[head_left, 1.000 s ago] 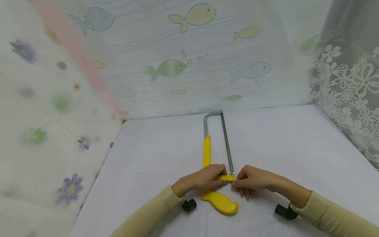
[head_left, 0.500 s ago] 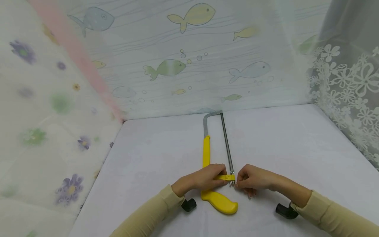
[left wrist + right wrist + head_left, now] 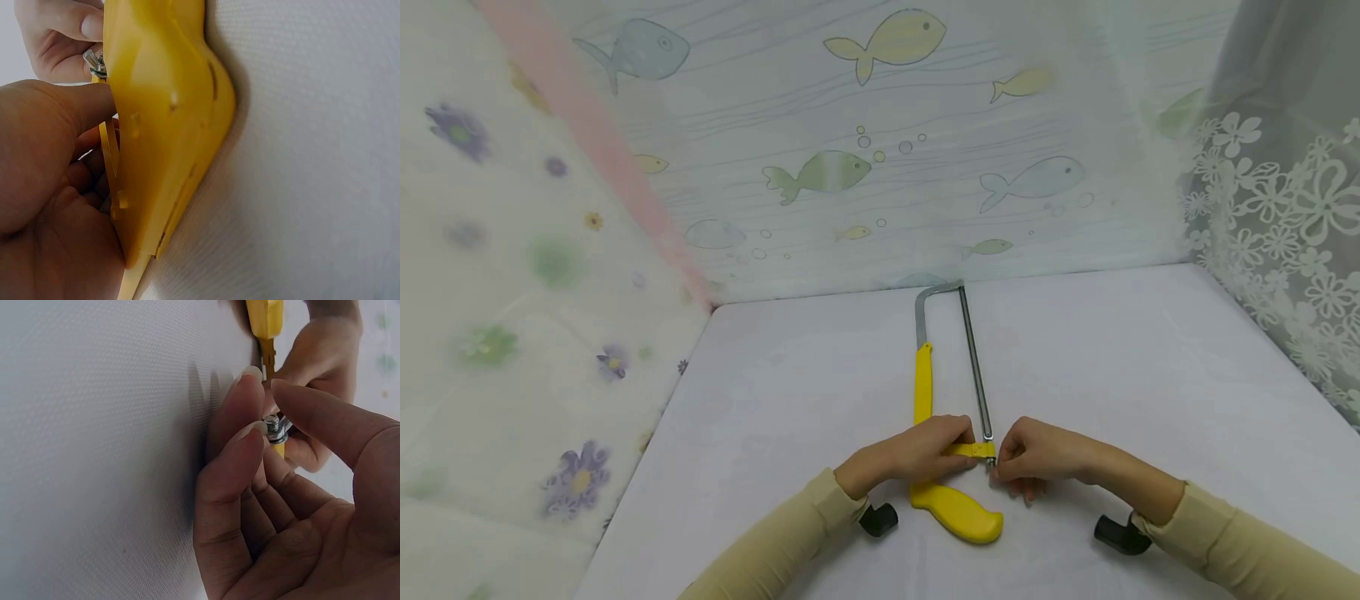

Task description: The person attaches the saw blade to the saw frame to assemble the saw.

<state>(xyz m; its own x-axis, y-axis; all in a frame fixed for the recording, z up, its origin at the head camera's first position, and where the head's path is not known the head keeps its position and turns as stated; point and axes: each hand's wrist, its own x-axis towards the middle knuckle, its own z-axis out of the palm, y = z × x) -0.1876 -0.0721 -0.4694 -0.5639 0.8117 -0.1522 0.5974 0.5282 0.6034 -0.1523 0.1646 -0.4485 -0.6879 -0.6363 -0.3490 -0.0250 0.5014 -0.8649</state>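
Note:
A hacksaw (image 3: pixel 922 387) with a yellow handle (image 3: pixel 958 514) lies flat on the white-covered table. Its dark metal blade (image 3: pixel 975 358) runs along the right side, away from the person. My left hand (image 3: pixel 921 450) grips the yellow crosspiece at the blade's near end, thumb and fingers on either side. A metal wing nut (image 3: pixel 276 432) on a threaded screw sits just past that crosspiece. With curled fingers, my right hand (image 3: pixel 1045 454) holds the wing nut between thumb and fingertips; in the left wrist view the yellow handle partly hides this hand.
Black wrist-camera mounts (image 3: pixel 880 520) stick out under both sleeves. A fish-patterned curtain (image 3: pixel 850 217) hangs at the table's back edge, close to the saw's far end. Flowered cloth (image 3: pixel 550 333) covers the left side, with white lace (image 3: pixel 1292 217) on the right.
My right fingers draw slightly off the wing nut, baring its wings, then come back onto it. My left hand and the hacksaw stay in place.

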